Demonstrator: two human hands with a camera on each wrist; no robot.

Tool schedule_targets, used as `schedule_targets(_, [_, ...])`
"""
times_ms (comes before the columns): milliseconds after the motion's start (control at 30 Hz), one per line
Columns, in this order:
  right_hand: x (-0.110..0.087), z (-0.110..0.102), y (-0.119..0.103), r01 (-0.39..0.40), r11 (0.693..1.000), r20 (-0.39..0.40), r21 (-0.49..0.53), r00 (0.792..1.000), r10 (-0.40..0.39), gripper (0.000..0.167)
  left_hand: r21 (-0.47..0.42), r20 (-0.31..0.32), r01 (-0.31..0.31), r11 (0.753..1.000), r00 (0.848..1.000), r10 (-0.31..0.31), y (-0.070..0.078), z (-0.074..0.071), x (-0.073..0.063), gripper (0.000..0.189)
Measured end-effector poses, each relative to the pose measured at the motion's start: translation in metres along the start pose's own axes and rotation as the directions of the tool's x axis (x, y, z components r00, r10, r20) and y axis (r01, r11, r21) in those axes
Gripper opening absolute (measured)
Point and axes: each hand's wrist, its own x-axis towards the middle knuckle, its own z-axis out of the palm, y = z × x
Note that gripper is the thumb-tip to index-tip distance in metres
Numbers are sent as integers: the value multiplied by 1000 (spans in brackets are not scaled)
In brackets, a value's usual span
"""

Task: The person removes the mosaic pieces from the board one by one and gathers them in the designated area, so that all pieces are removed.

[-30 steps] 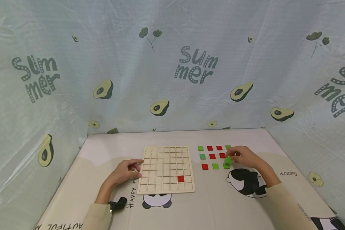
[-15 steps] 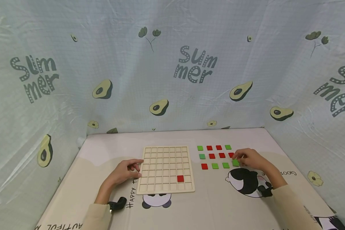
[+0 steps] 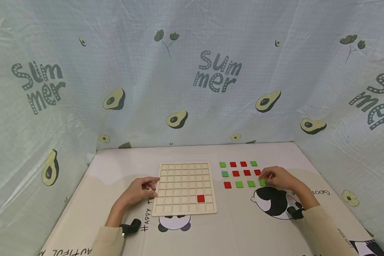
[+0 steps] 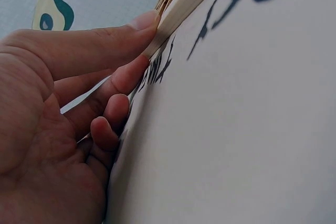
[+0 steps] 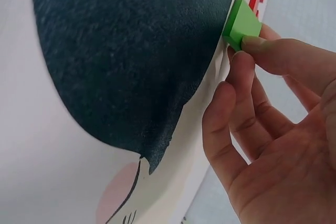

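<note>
A pale wooden grid board (image 3: 182, 186) lies on the table with one red tile (image 3: 201, 198) in a cell towards its lower right. My left hand (image 3: 140, 190) rests by the board's left edge. In the left wrist view its thumb touches the board's edge, and the other fingers bend close to the table. Over on the right, my right hand (image 3: 277, 177) pinches a green square tile (image 5: 244, 23) between thumb and fingertips. That tile is at the right end of the nearest row of loose tiles, tilted in the right wrist view.
Three rows of red and green tiles lie right of the board, among them a green tile (image 3: 251, 184) and a red tile (image 3: 247, 172). The printed cloth (image 3: 236, 227) covers the table. A patterned curtain (image 3: 211, 121) rises behind and at both sides.
My right hand has carried the green tile right, from above another green tile to the end of the nearest row, and lowered it slightly. The left hand stays by the board.
</note>
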Motion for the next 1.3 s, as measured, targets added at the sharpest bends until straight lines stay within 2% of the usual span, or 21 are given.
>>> schedule_targets(433, [0,1,-3,-44,999,16,-11,999,44,14,-13,5,6,1000,1000,-6,1,0,-1,66])
schedule_targets(1300, [-2,4,-1,-46,999,25,-4,999,46,17,3,-3,-1,1000,1000,1,0,0,0,65])
